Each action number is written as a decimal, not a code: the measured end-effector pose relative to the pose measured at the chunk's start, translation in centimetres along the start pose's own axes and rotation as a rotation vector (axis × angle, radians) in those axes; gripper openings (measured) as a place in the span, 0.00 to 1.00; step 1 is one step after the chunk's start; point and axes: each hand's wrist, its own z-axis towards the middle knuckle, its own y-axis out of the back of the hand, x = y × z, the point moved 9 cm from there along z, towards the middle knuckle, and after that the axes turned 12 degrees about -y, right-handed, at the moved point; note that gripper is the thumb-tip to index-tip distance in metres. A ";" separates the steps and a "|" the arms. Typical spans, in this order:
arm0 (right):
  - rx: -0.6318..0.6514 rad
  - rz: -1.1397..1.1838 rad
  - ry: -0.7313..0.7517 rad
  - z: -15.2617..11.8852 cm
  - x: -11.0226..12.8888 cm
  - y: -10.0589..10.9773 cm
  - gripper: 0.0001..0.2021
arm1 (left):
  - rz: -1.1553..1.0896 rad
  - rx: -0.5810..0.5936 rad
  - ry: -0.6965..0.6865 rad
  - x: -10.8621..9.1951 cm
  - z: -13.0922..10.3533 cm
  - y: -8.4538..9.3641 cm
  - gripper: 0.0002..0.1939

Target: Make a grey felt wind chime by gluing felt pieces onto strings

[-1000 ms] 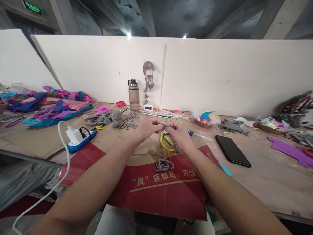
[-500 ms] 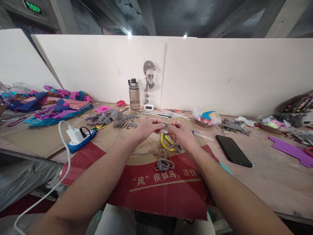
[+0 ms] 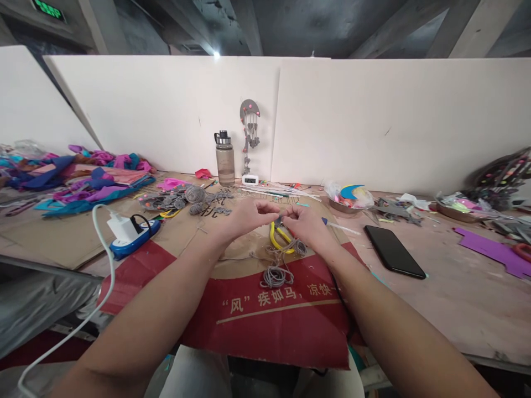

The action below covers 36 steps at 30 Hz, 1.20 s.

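While the left hand (image 3: pixel 251 216) bent its fingertips in from one side, a small grey piece (image 3: pixel 278 221) sat just past them to the right, by the thumb tip of the right hand (image 3: pixel 306 224), which seemed the nearer of the two. I could not tell whether the left thumb and index finger touched the piece or merely framed it; the right thumb and index finger looked pinched on its edge. It was too small and too covered to show a long axis. Around the hands, from the left, soft scraps (image 3: pixel 93 190) in pink, purple and blue lay heaped and crumpled, then a smooth blue power strip (image 3: pixel 140 237) carried a boxy white charger (image 3: pixel 121 226). Next came a fuzzy, round ball of grey yarn (image 3: pixel 194 194) and a translucent, cylindrical bottle (image 3: pixel 225 166) with a dark cap. Nearer the person, a loose coil of grey cord (image 3: pixel 276 276) rested on red-printed cardboard (image 3: pixel 265 340), and beyond it, below the fingertips in view, curved the glossy yellow handles (image 3: pixel 274 241) of a tool, its head partly hidden. To the right stood a shallow brown bowl (image 3: pixel 347 209) with crinkly clear wrapping, then a flat black phone (image 3: pixel 394 251), and lastly a matt purple sheet (image 3: pixel 493 249) with a stepped outline.
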 end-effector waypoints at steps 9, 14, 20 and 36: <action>-0.093 -0.059 0.231 -0.7 1.4 0.0 0.09 | 0.056 -0.010 0.085 1.3 -0.2 -0.2 0.07; -0.077 0.011 0.291 -0.7 1.6 0.0 0.07 | -0.189 -0.131 0.153 2.1 -0.1 0.1 0.03; -0.108 0.042 0.272 -1.1 1.9 0.5 0.04 | -0.312 -0.184 0.098 2.1 0.2 0.0 0.05; -0.172 0.066 0.319 -1.9 2.7 1.2 0.03 | -0.142 -0.130 0.066 1.9 0.3 0.0 0.04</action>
